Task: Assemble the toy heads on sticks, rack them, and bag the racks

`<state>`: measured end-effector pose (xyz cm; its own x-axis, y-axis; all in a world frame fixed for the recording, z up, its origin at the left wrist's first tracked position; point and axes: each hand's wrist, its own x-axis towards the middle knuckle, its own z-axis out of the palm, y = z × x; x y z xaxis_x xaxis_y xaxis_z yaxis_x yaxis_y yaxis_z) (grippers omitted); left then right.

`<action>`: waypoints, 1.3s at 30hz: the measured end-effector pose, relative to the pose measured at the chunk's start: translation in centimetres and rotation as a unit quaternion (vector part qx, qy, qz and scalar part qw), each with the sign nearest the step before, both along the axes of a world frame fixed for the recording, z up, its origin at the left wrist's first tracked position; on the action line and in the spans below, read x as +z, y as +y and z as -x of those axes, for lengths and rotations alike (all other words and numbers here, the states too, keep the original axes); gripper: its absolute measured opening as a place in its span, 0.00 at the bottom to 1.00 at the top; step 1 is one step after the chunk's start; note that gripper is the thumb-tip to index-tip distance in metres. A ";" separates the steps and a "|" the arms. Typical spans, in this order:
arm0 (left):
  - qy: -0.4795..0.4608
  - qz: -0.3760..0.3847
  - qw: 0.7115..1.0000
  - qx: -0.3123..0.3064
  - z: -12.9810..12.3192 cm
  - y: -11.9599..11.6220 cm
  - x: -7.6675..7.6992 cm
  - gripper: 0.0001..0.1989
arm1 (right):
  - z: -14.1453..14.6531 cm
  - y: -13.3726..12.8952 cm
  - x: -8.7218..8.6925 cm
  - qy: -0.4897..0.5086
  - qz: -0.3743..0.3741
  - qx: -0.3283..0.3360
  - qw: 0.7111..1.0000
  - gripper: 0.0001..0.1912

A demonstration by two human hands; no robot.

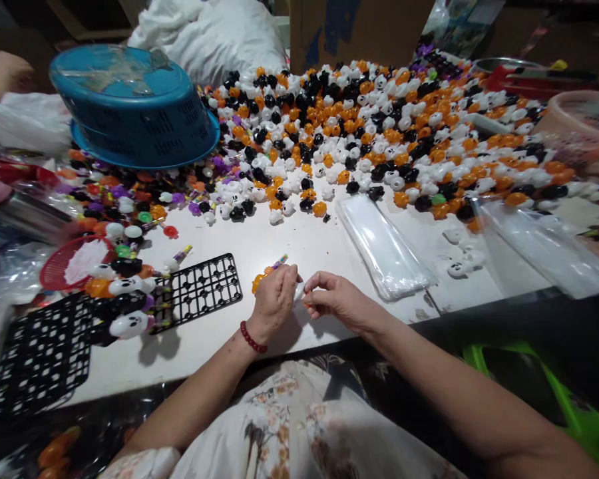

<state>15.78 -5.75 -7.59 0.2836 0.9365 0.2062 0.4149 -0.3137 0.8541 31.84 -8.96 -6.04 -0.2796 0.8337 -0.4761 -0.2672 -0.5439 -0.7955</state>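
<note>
My left hand (273, 296), with a red bead bracelet (253, 338) at its wrist, is closed around an orange toy figure (257, 282). A thin tube with a colourful label (280, 261) sticks out beyond the knuckles. Close beside it, my right hand (327, 296) has thumb and fingers curled together. Something small, whitish and partly orange shows between the hands, too hidden to name. A stack of clear plastic bags (382, 246) lies right of my hands. To their left is a black grid rack (207, 285) with ghost, pumpkin and black figures (130, 324) at its left end.
A big heap of white, orange and black figures (329, 120) covers the back of the table. An upturned blue basket (140, 113) stands back left, near a small red basket (54, 266). More clear bags (544, 243) and a pink basket (589, 126) are on the right.
</note>
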 end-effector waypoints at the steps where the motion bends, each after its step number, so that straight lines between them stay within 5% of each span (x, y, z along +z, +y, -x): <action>1: -0.008 0.003 1.000 0.016 -0.1 -0.1 -0.2 0.23 | 0.0 0.0 -0.1 0.002 -0.002 -0.002 1.000 0.13; 7: -0.055 0.058 0.993 0.089 -0.7 -0.5 -0.6 0.26 | 0.0 -0.3 -0.1 0.048 0.003 -0.020 0.999 0.15; 26: -0.100 0.152 0.978 0.097 -0.8 -1.1 0.0 0.27 | 0.6 -0.8 0.0 -0.032 -0.053 -0.028 0.998 0.14; 39: -0.042 -0.001 0.992 0.116 -0.4 -2.2 -0.7 0.26 | 1.2 -0.9 0.4 -0.063 -0.056 0.010 0.996 0.11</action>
<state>16.20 -7.96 -8.31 0.0413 0.9742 0.2217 0.4032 -0.2193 0.8885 30.66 -9.89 -5.64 -0.2409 0.8782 -0.4131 -0.1521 -0.4546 -0.8776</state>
